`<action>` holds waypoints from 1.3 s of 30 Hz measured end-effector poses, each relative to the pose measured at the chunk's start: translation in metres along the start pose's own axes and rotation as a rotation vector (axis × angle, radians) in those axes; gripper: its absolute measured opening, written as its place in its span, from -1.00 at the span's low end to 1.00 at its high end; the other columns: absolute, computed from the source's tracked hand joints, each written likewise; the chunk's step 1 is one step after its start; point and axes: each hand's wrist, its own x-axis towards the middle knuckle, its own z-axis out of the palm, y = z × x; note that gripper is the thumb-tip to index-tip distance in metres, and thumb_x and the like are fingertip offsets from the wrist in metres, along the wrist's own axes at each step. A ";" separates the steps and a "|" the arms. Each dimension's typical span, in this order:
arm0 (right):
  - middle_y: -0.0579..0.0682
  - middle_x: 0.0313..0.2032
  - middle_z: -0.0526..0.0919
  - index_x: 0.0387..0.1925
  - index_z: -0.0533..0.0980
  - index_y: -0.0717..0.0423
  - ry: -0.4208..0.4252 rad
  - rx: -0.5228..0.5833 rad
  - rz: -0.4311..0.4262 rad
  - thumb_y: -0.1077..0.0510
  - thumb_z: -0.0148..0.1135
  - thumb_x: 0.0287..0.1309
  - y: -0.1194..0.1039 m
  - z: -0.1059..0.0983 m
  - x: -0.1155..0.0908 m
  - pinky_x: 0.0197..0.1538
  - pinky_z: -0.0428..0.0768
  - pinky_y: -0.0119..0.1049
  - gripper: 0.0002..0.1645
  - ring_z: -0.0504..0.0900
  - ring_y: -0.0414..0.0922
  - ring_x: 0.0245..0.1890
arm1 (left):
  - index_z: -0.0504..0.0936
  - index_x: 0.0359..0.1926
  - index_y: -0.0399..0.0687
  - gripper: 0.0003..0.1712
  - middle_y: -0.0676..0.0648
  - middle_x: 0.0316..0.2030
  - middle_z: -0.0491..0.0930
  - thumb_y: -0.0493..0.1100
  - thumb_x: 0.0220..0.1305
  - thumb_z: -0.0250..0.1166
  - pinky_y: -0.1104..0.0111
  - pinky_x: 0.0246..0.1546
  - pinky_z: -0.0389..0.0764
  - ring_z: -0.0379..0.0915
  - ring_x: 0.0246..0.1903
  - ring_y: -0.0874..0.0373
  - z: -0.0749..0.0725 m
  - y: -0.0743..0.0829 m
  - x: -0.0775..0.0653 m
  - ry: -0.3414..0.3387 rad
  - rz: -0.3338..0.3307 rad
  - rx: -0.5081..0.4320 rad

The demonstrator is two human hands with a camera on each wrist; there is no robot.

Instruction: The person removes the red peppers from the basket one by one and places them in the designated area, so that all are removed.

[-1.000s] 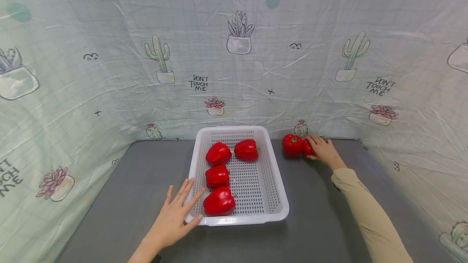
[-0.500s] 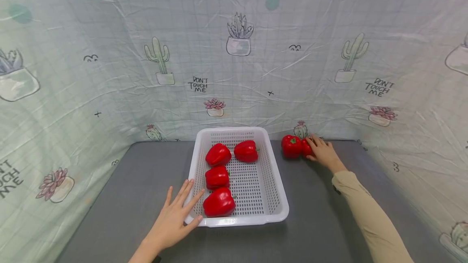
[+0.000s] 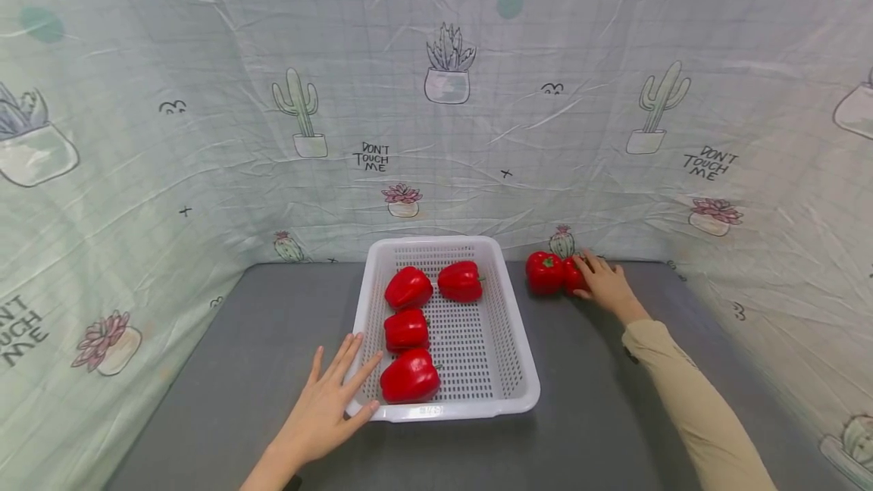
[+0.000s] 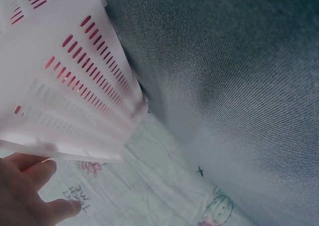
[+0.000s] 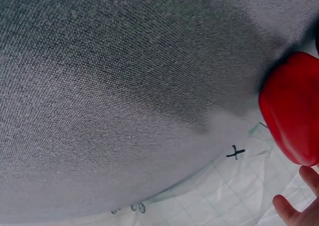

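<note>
My left hand (image 3: 323,415) lies with fingers spread on the near left corner of a white perforated plastic basket (image 3: 477,408); in the left wrist view its fingertips are at the basket's rim (image 4: 30,147). Several red bell peppers (image 3: 409,376) lie inside, mostly along the left side. At the back right, my right hand (image 3: 607,286) reaches to a red bell pepper (image 3: 573,276), partly covering it. The right wrist view shows one fingertip at the end of this pepper (image 5: 294,106) and another finger held away from it. Another red bell pepper (image 3: 544,273) sits close on its left, green stem up.
The grey tabletop (image 3: 286,324) carries the basket and the two loose peppers. A pale cloth curtain (image 3: 505,120) printed with cacti encloses the back and both sides, close behind the peppers.
My right hand has drawn slightly to the right, and more of the pepper under it shows. My left hand, the basket and the peppers in it keep their places.
</note>
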 end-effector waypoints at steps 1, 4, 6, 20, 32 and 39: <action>0.34 0.22 0.20 0.23 0.17 0.25 -0.004 0.004 0.000 -0.05 0.25 -0.03 0.000 -0.001 -0.001 -0.08 0.32 0.26 -0.14 0.33 0.25 0.09 | 0.25 0.26 0.21 -0.25 -0.14 0.31 0.14 0.20 0.01 0.20 0.29 0.23 -0.74 -0.11 0.34 -0.02 0.000 0.000 0.000 -0.003 -0.002 -0.003; 0.34 0.22 0.19 0.23 0.16 0.28 0.016 0.019 -0.013 -0.02 0.27 -0.04 -0.003 -0.009 -0.003 -0.09 0.31 0.27 -0.13 0.32 0.25 0.10 | 0.26 0.26 0.21 -0.25 -0.14 0.31 0.14 0.20 0.01 0.19 0.28 0.23 -0.74 -0.10 0.33 -0.02 0.001 0.000 0.001 -0.004 -0.002 -0.005; 0.34 0.21 0.21 0.22 0.17 0.28 0.040 0.026 -0.025 0.00 0.27 -0.04 -0.005 -0.014 -0.005 -0.09 0.32 0.25 -0.15 0.32 0.23 0.11 | 0.26 0.25 0.21 -0.26 -0.14 0.31 0.14 0.19 0.01 0.20 0.28 0.24 -0.73 -0.10 0.33 -0.01 0.000 0.000 0.001 0.002 0.002 -0.007; 0.29 0.13 0.35 0.19 0.22 0.27 0.184 0.083 -0.095 0.08 0.23 -0.01 -0.029 -0.050 -0.007 -0.06 0.30 0.22 -0.26 0.38 0.20 0.07 | 0.27 0.25 0.22 -0.25 -0.14 0.30 0.16 0.22 -0.01 0.20 0.29 0.23 -0.74 -0.09 0.33 -0.01 -0.001 0.001 0.002 0.001 -0.004 -0.002; 0.17 0.00 0.48 0.11 0.33 0.22 0.362 0.102 -0.274 0.17 0.28 -0.12 -0.070 -0.068 -0.001 -0.10 0.36 0.10 -0.33 0.46 0.10 -0.04 | 0.28 0.24 0.19 -0.25 -0.16 0.30 0.16 0.22 0.00 0.19 0.28 0.23 -0.75 -0.12 0.33 -0.01 -0.001 0.001 0.003 0.003 0.014 0.013; 0.13 0.03 0.48 0.10 0.36 0.17 0.359 0.164 -0.338 0.15 0.28 -0.09 -0.095 -0.070 0.002 -0.10 0.35 0.01 -0.36 0.45 0.05 0.00 | 0.28 0.24 0.21 -0.25 -0.17 0.29 0.18 0.21 -0.02 0.20 0.29 0.23 -0.74 -0.10 0.32 -0.02 -0.001 0.000 0.002 0.009 0.015 0.017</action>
